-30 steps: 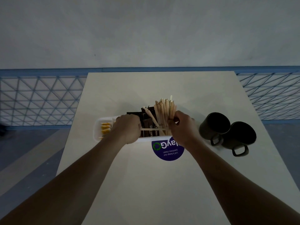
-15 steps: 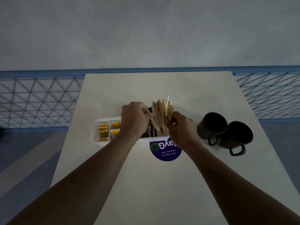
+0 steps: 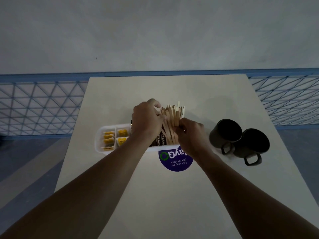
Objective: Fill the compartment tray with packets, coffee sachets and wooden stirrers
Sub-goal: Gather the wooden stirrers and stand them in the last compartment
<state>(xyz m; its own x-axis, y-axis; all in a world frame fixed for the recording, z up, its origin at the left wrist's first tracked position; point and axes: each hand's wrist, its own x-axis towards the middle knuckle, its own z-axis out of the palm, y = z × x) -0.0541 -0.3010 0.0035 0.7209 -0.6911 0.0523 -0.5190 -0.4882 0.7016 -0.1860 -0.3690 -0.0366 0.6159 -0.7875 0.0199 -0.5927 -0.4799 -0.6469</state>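
A person's right hand (image 3: pixel 189 133) pinches a bundle of wooden stirrers (image 3: pixel 172 116) low on its near side, fingers curled round the sticks. The left hand (image 3: pixel 146 119) closes on the same bundle from the other side, its fingers bent against the sticks near their tops. Between the two hands the stirrers stand almost upright. Their long axis runs from the tray up and away from the person, and their uneven tips fan slightly toward the far edge of the table (image 3: pixel 172 204). Their lower ends sit in the white compartment tray (image 3: pixel 98 140), directly under the hands.

Below the left wrist, dark coffee sachets (image 3: pixel 161 139) stand on end in the section next to the stirrers. Further out to the left of that hand, two smaller sections hold yellow packets (image 3: pixel 108 139), one row in each.

Nearer the person than the right hand, a round purple sticker (image 3: pixel 176 161) lies on the tabletop, partly under the tray's front wall. To the right of the right hand, apart from the tray, two dark mugs (image 3: pixel 226 133) stand touching each other, with their handles toward the person. Beyond the table runs a blue lattice railing (image 3: pixel 43 107).
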